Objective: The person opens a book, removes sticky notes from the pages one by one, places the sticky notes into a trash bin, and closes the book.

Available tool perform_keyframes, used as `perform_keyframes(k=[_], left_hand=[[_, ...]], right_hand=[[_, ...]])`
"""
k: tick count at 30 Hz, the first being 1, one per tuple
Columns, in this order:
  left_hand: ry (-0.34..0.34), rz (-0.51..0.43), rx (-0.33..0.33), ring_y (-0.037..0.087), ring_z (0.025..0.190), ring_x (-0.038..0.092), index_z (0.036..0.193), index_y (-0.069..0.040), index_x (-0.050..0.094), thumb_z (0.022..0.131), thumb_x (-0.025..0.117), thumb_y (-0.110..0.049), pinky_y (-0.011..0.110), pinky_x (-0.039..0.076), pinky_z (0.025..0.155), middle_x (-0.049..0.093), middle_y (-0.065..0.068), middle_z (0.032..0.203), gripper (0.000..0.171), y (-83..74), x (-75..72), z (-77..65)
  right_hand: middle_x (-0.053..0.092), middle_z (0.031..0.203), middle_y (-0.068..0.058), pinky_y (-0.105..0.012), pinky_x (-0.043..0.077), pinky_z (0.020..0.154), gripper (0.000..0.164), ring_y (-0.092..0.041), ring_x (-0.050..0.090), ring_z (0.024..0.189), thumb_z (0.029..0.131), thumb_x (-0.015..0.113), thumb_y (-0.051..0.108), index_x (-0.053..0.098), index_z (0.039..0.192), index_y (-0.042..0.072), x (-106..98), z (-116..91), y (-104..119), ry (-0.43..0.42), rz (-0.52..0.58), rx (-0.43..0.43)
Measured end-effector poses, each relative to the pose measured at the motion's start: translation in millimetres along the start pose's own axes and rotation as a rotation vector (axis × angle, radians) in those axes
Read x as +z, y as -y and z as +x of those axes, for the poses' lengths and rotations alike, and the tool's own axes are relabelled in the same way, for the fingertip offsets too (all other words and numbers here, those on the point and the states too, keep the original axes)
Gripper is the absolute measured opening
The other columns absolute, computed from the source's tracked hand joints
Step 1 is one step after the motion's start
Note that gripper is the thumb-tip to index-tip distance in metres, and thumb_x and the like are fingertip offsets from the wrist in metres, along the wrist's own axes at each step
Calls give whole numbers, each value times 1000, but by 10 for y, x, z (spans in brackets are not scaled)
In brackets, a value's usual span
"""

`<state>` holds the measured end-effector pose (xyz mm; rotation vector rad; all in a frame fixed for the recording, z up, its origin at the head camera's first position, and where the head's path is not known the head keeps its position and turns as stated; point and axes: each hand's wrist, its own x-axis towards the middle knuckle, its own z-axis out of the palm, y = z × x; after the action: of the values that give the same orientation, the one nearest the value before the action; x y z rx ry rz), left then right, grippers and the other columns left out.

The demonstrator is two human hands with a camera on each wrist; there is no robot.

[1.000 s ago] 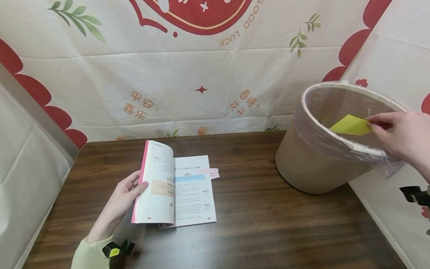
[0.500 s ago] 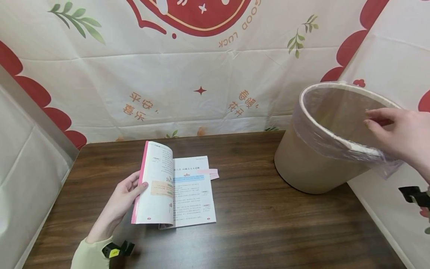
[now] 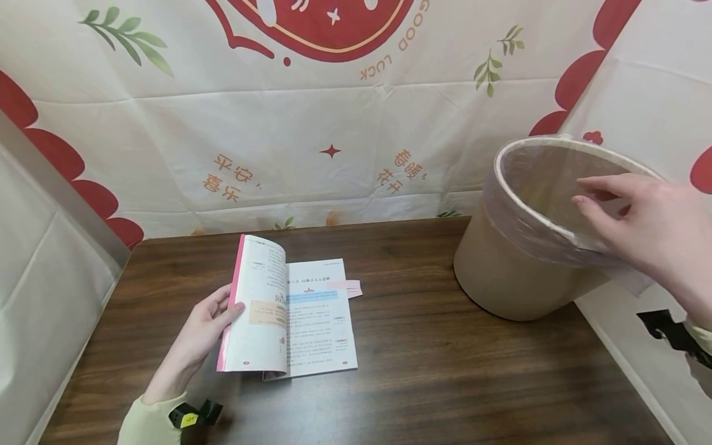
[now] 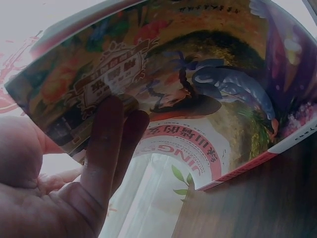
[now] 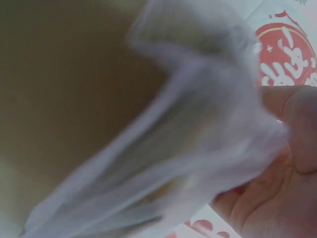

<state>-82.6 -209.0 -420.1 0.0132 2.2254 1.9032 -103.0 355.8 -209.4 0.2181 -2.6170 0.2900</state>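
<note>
An open book (image 3: 317, 334) with a pink edge lies on the wooden table. My left hand (image 3: 207, 318) grips its raised left part, thumb on the page and fingers behind. From the left wrist view, the fingers press against the illustrated cover (image 4: 228, 84), which bends in a curve. Pink sticky tabs (image 3: 354, 288) stick out from the right page. Over the near right rim of a beige trash bin (image 3: 506, 272) hovers my right hand (image 3: 651, 213), its fingers loosely bent and nothing between them. The clear bag (image 5: 213, 129) lining the bin partly covers this hand in the right wrist view.
The brown tabletop (image 3: 411, 364) stretches between the book and the bin. A white cloth (image 3: 311, 117) with red and green prints hangs behind the table. White panels (image 3: 39, 266) stand along both sides.
A yellow sticky note pinched in my right hand one second ago was let go over the bin and is out of sight. The right hand has since moved left. My left hand stays on the book.
</note>
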Motion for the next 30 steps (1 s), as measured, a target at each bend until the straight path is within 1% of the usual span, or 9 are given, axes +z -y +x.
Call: perform_keyframes(k=[5,8,12,16,19,21,23,25,30], left_hand=[[-1,8,0,26,94,68,150,-3,30,93,62,-31,40,56,75,55,22,130,71,9,-7,-6],[1,9,5,25,94,68,150,-3,30,93,62,-31,39,56,75,55,22,131,70,10,-10,-5],[1,5,5,25,94,68,149,-2,30,94,62,-30,38,56,75,55,23,130,69,11,-11,4],[2,6,-1,24,93,67,148,0,30,95,60,-27,37,56,73,55,24,129,67,17,-12,14],[3,6,1,23,93,67,148,0,30,95,59,-26,37,56,73,55,25,129,66,22,-14,17],[2,7,5,24,93,67,148,0,30,95,60,-26,37,56,73,55,25,129,66,25,-14,18],[1,6,7,24,93,67,149,0,30,95,60,-27,37,56,73,55,24,129,67,26,-12,18],[0,7,7,24,94,67,149,-1,30,94,61,-29,37,56,74,55,24,130,69,28,-9,16],[-4,11,5,24,94,67,149,-1,30,94,62,-30,37,56,75,55,23,130,70,27,-8,13]], right_hand=[[70,91,-12,-23,34,57,31,32,28,71,83,69,19,72,110,6,26,-16,199,-80,-17,-107],[70,95,-9,-25,33,61,30,23,30,72,82,70,17,72,109,5,61,-42,338,-121,-9,-177],[69,97,-6,-26,32,61,32,9,36,69,81,70,14,72,112,6,114,-68,507,-140,9,-244],[69,102,-6,-30,36,66,35,-7,52,76,80,71,14,71,115,8,178,-80,647,-130,42,-271],[69,105,-6,-33,38,70,36,-17,58,82,80,73,15,71,116,9,249,-83,729,-115,75,-276],[69,106,-6,-35,40,73,35,-20,60,87,80,73,15,71,115,10,302,-85,771,-107,92,-276],[69,106,-5,-36,42,73,34,-20,60,87,81,73,16,71,114,10,356,-90,807,-96,100,-282],[69,106,-6,-40,45,77,34,-23,62,93,81,72,17,71,114,11,409,-97,841,-77,109,-287],[67,109,-5,-43,46,85,34,-24,62,101,84,70,20,70,116,11,557,-105,925,-17,131,-292]])
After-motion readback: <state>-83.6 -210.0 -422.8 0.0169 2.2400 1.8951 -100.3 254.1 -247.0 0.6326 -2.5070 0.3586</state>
